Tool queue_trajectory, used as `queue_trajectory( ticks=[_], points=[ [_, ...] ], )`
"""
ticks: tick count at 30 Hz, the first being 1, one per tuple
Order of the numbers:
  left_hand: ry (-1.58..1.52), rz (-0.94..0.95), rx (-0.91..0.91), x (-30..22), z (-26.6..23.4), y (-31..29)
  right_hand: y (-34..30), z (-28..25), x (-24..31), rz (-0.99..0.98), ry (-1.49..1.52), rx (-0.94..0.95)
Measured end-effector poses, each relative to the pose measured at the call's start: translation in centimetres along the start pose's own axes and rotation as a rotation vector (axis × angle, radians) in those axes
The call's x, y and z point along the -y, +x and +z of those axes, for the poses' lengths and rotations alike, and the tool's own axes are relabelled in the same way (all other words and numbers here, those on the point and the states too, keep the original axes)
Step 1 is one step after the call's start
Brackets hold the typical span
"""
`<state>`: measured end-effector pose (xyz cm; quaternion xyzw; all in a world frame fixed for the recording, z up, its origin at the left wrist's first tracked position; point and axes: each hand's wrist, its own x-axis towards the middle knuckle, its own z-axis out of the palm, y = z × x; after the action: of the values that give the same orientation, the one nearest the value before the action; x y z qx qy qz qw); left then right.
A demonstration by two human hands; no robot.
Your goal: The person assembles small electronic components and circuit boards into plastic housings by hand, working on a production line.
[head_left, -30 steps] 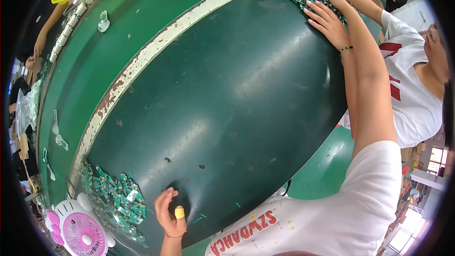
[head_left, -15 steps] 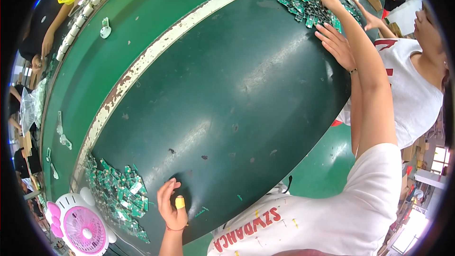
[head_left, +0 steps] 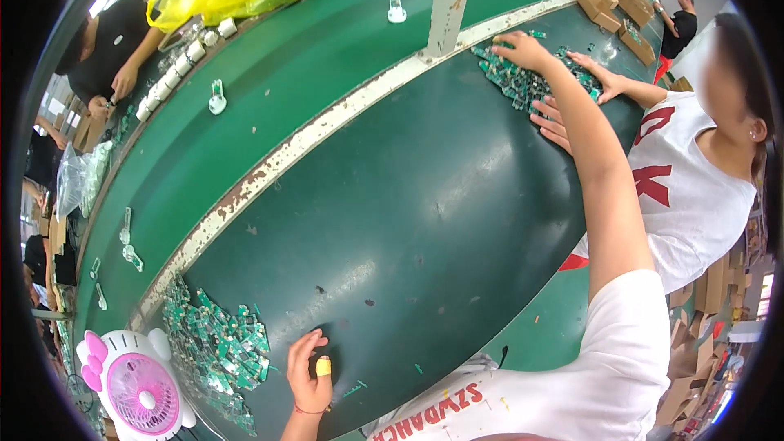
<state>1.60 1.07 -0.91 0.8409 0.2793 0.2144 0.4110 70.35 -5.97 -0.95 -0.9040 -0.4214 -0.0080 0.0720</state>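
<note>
My right arm stretches far across the table, and my right hand [head_left: 521,51] lies over a pile of green circuit boards [head_left: 516,86], fingers extended and touching the boards. No single board shows in its grasp. My left hand [head_left: 310,376] is near the front edge, fingers loosely bent and thumb apart, holding nothing; yellow tape wraps its thumb. Just left of it lies a second pile of circuit boards [head_left: 233,343]. A co-worker's hand [head_left: 606,80] rests at the right side of the far pile; the co-worker's other hand [head_left: 552,124] is partly hidden behind my forearm.
A pale, chipped rail [head_left: 278,155] separates the dark green table [head_left: 392,220] from a green belt [head_left: 310,57] carrying small white parts. A metal post [head_left: 451,0] rises near the far pile. A pink-white fan [head_left: 143,392] stands at lower left. Cardboard boxes [head_left: 600,4] sit beyond.
The view has shifted, so the table appears lower. My right hand stays over the far pile, its fingers farther left on it. The co-worker's hand has come onto that pile. My left hand keeps its pose.
</note>
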Motion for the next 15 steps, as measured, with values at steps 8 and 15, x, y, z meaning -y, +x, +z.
queue_trajectory(
  ticks=[8, 15],
  points=[
    [-0.176, -0.009, 0.014, 1.2, 0.3, -1.4, -5.7, -0.3, 9.7, 0.013, -0.392, -0.272],
    [-0.241, 0.125, -0.173, 2.3, -0.6, -1.3, -20.9, 0.2, 29.1, -0.771, 0.309, -0.163]
  ],
)
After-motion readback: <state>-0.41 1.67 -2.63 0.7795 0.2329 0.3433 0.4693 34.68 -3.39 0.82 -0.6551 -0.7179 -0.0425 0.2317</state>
